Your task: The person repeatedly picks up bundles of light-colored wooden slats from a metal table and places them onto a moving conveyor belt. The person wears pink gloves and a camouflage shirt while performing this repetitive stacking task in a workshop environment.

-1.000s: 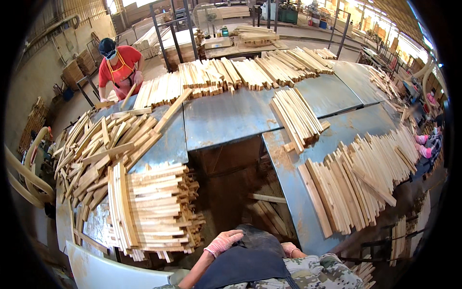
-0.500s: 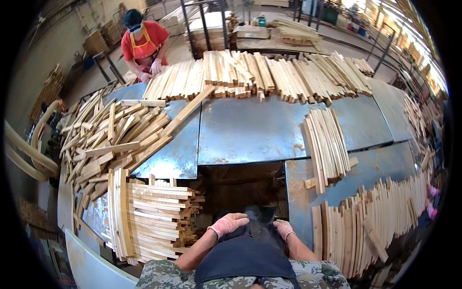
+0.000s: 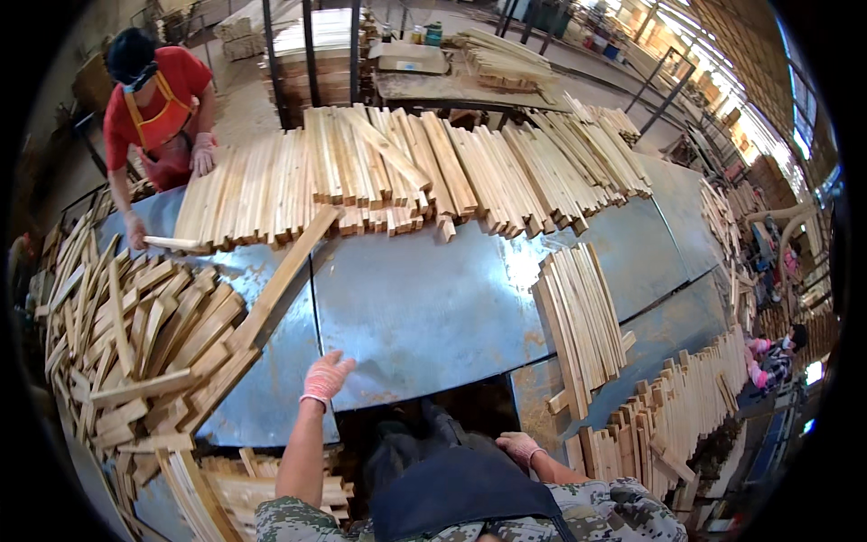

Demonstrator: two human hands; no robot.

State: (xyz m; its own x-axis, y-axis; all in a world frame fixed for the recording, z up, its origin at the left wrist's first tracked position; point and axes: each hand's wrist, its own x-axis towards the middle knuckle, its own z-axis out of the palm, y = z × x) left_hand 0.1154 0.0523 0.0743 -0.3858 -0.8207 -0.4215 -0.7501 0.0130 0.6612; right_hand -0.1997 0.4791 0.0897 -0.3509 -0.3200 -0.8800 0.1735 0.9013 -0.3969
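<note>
My left hand (image 3: 328,376), in a pinkish-white knit glove, reaches over the near part of the metal tabletop (image 3: 424,298). Its fingers are spread and hold nothing. The closest wood to it is a long plank (image 3: 282,282) slanting out of a jumbled heap of wooden sticks (image 3: 149,334) on the left. Low beside my dark apron (image 3: 461,492), near the table's cut-out edge, rests my right hand (image 3: 520,447), also gloved. Its fingers lie loosely extended with nothing seen in them. A small bundle of sticks (image 3: 582,325) lies on the table beyond it.
A long row of sticks (image 3: 379,172) lines the far side. More stacks stand at lower left (image 3: 262,483) and lower right (image 3: 668,415). A co-worker in a red shirt (image 3: 167,99) handles a stick at the far left. A dark gap (image 3: 483,402) opens before me.
My left hand has left my lap and reached forward and left over the table. My right hand stays low. The view has shifted, and the co-worker now grips a stick's end.
</note>
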